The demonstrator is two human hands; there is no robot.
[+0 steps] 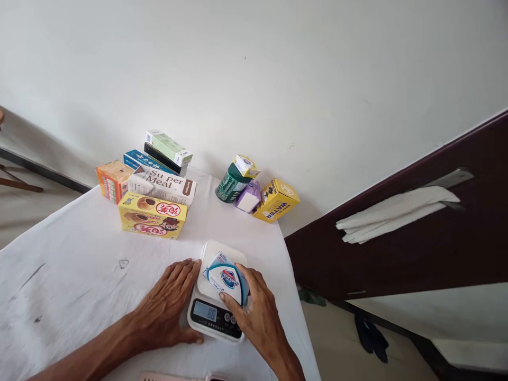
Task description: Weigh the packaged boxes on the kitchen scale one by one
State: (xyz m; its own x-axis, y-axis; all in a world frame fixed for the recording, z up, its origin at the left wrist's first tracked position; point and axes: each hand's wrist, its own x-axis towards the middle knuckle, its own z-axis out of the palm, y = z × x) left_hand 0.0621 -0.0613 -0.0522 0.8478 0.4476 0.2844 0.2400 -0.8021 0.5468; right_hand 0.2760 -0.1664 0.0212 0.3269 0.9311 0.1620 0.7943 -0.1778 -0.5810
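Observation:
A white kitchen scale (212, 246) with a lit digital display (205, 311) stands near the front of the table. On its platform is a blue and white soap box (226, 278), tilted slightly. My right hand (257, 312) grips the soap box between thumb and fingers at its right end. Flat on the cloth along the scale's left side lies my left hand (169, 301), fingers stretched out and thumb by the scale's lower left corner. It holds nothing.
On the white-clothed table (79, 280), a yellow snack box (153, 216), a Su-per Meal box (161, 185) and several others stand back left. A dark green jar (229, 185), purple pack (248, 196) and yellow box (277, 200) stand back right. A pink object (170, 376) shows at the front edge.

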